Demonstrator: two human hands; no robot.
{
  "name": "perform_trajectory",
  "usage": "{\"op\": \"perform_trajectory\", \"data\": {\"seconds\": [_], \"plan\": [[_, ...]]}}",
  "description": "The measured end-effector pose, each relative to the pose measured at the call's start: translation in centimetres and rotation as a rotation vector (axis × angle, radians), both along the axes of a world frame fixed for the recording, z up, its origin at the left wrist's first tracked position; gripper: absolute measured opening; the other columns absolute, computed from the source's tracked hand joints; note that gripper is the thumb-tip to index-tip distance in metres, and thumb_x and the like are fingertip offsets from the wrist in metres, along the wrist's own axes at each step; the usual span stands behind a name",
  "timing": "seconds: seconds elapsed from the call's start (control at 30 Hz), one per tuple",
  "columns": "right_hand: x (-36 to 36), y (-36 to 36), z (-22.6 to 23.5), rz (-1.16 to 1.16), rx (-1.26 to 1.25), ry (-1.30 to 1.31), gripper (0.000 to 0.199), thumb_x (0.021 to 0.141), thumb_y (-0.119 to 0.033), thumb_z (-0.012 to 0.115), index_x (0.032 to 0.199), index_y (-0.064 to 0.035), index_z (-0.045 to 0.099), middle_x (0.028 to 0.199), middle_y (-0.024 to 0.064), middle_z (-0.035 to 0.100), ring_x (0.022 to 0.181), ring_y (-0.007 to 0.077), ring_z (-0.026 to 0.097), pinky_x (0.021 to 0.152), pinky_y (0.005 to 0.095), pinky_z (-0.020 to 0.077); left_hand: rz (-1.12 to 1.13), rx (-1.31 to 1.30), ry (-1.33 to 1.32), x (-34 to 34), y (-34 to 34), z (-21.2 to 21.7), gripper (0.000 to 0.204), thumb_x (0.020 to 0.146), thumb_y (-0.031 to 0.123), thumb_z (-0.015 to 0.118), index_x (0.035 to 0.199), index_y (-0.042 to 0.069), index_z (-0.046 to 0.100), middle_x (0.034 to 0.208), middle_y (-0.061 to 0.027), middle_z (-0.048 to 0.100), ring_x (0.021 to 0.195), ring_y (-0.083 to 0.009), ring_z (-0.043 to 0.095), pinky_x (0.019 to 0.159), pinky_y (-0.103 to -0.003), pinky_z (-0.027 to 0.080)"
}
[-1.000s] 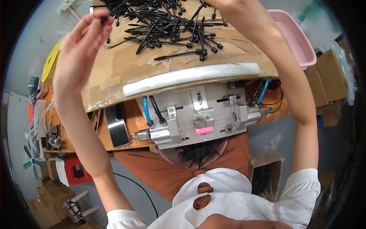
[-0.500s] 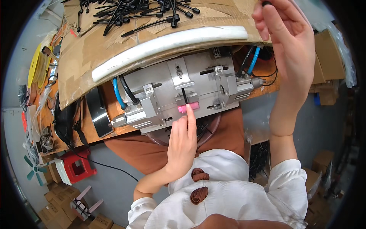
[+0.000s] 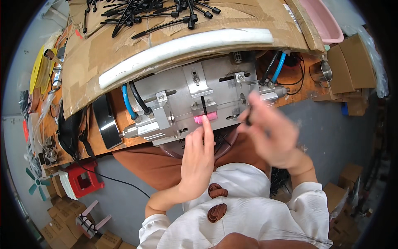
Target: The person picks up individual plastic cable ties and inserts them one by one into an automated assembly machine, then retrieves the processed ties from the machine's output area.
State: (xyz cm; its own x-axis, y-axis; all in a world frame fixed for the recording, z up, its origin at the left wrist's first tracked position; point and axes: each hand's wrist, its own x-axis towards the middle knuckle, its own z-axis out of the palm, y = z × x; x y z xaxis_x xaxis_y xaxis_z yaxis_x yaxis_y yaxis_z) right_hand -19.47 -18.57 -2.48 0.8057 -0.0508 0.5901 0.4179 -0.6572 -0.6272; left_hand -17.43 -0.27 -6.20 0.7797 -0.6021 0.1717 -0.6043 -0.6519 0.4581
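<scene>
My left hand (image 3: 198,157) reaches to the metal fixture (image 3: 151,93) in front of me. Its index finger is stretched out, the tip resting at the near end of a thin black strip (image 3: 204,104) where it meets a pink block (image 3: 211,115); the other fingers are loosely bent. The strip lies in a small slotted holder at the fixture's middle. Right of it, my right hand (image 3: 273,130) is in the air, blurred by motion. Its fingers are closed on a small black part (image 3: 248,118), whose exact kind is too smeared to tell.
Behind the fixture, a cardboard sheet (image 3: 87,79) edged with a white foam strip (image 3: 186,47) bears black tie-like strips (image 3: 166,14). Pneumatic cylinders with blue hoses (image 3: 128,101) flank the fixture. A phone (image 3: 107,122) lies left; a metal cup (image 3: 321,71) and pink basket (image 3: 323,20) stand right.
My right hand has come down and leftward from the upper right toward the fixture, with the small black part still in its fingers. My left hand has stayed almost in place.
</scene>
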Motion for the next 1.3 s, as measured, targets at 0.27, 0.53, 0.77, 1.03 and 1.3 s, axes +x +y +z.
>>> {"op": "perform_trajectory", "data": {"seconds": [0.27,0.53,0.77,1.03,1.3], "plan": [[-0.8,3.7,-6.6,0.112,-0.163,0.180,0.066,0.069,0.004,0.074,0.130,0.0082,0.049,0.070,0.0088,0.058,0.056,0.0183,0.055,0.050,0.0314,0.0454,0.071,-0.083,-0.013,-0.6,2.0,1.1,0.078,0.072,-0.011,0.067,0.142,-0.003,0.034,0.112,-0.0168,0.053,0.096,-0.0310,0.050,0.079,-0.038,0.046],[-0.5,3.7,-6.3,0.127,-0.228,0.235,0.066,0.077,-0.009,0.070,0.137,0.0017,0.045,0.064,0.0049,0.049,0.054,0.0165,0.052,0.048,0.0319,0.0433,0.086,-0.087,-0.128,3.8,2.4,4.0,0.073,0.068,-0.012,0.066,0.138,-0.003,0.044,0.103,-0.0138,0.055,0.089,-0.0266,0.050,0.079,-0.035,0.044],[2.6,0.8,0.3,0.167,-0.376,-0.019,0.045,0.076,-0.009,0.068,0.120,-0.0011,0.060,0.070,0.0026,0.053,0.057,0.0145,0.055,0.046,0.0271,0.0438,-0.129,-0.193,-0.473,20.4,-1.5,8.9,0.020,0.083,-0.001,0.059,0.103,0.001,0.061,0.098,-0.0141,0.057,0.095,-0.0331,0.054,0.081,-0.040,0.045],[18.6,-5.1,6.0,0.203,-0.925,-0.359,0.027,0.088,-0.009,0.060,0.112,0.0021,0.059,0.091,0.0151,0.066,0.068,0.0219,0.065,0.047,0.0277,0.0458,-0.334,-0.056,-0.186,22.3,1.6,10.2,0.013,0.081,0.002,0.063,0.093,0.000,0.059,0.083,-0.0088,0.057,0.068,-0.0210,0.051,0.062,-0.031,0.042],[21.2,-3.4,12.6,0.368,-0.083,0.313,0.019,0.087,-0.017,0.065,0.091,0.0004,0.070,0.078,0.0098,0.071,0.071,0.0145,0.066,0.058,0.0268,0.0513,-0.179,-0.139,-0.112,18.5,1.1,11.7,0.022,0.083,0.018,0.070,0.090,0.002,0.057,0.079,-0.0022,0.050,0.076,-0.0122,0.053,0.065,-0.027,0.042]]}}
